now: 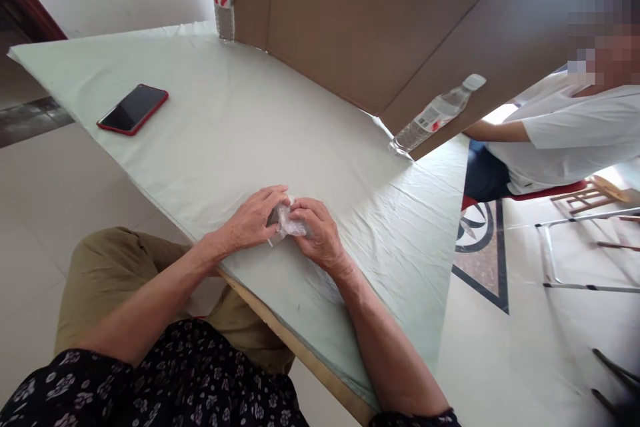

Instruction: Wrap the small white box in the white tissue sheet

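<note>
Near the front edge of the cloth-covered table, a crumpled piece of clear plastic lies between my two hands. My left hand curls around its left side, thumb below and fingers above, against a small greyish part that is mostly hidden. My right hand is closed on the plastic from the right, with bent fingers over it. What the plastic wraps, if anything, cannot be made out. Both wrists are close to the table surface.
A phone with a red case lies at the left. A brown cardboard panel stands across the back, with one upright bottle and one tilted bottle against it. A person in a white shirt sits beyond, at the right.
</note>
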The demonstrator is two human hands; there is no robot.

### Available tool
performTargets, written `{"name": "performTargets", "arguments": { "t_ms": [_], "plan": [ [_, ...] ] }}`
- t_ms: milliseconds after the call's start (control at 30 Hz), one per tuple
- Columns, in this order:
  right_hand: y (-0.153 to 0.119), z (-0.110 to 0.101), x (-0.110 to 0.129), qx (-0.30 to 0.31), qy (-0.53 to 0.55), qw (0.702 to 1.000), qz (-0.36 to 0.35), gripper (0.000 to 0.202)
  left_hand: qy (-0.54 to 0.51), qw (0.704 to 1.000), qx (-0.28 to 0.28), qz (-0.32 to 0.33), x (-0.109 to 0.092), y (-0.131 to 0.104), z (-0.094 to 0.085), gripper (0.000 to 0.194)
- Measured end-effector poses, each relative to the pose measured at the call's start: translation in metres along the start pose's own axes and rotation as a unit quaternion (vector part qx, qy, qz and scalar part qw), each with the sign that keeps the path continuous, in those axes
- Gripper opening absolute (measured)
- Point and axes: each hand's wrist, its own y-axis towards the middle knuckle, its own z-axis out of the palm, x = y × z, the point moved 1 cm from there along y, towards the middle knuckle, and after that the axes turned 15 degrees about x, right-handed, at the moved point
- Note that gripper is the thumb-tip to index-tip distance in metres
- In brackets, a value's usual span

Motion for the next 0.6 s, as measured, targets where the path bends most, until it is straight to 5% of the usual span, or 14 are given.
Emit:
{"name": "performTargets", "arguments": {
  "t_ms": [167, 267, 367, 500, 600],
  "plan": [
    [0.005, -0.004, 0.003, -0.012, 0.054, 0.997, 0.053, 0.014, -0.109, 0.993, -0.041, -0.012, -0.002, 0.010, 0.000, 0.031],
    [0.013, -0.014, 0.003, -0.016, 0.135, 0.985, 0.106, 0.008, -0.207, 0.974, -0.019, -0.089, -0.005, 0.015, -0.008, 0.024],
    [0.020, -0.022, -0.002, 0.032, 0.258, 0.951, 0.168, 0.031, -0.309, 0.932, 0.033, -0.189, -0.009, 0.020, -0.016, 0.025],
    [0.024, -0.018, -0.011, 0.064, 0.335, 0.917, 0.208, 0.076, -0.222, 0.941, 0.010, -0.254, -0.011, 0.028, -0.023, 0.025],
    [0.024, -0.009, -0.016, 0.034, 0.359, 0.906, 0.222, 0.079, -0.133, 0.967, -0.025, -0.216, -0.010, 0.031, -0.025, 0.036]
  ]
}}
